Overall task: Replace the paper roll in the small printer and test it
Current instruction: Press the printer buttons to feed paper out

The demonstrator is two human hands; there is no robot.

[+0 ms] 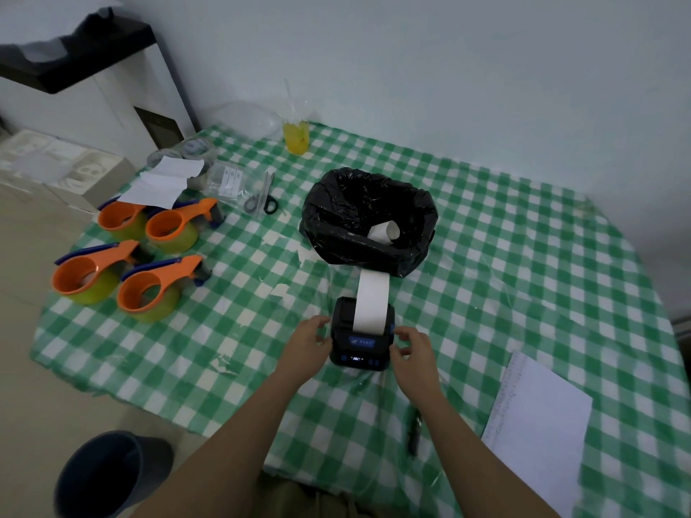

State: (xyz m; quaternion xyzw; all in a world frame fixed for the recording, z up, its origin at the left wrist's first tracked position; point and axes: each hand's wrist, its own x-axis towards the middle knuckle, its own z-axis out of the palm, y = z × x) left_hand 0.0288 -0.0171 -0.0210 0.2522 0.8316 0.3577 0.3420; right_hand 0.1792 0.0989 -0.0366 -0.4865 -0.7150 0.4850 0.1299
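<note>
Both forearms reached in from the near edge over the green checked bench (523, 256). Left hand (308, 340) gripped the left side of the small black printer (361, 345), and right hand (413, 347) curled its fingers at the right side, touching it. White paper strip (370, 300) rose from the printer's slot toward the black bag (347, 226) just beyond, where a paper roll (385, 231) lay inside.
</note>
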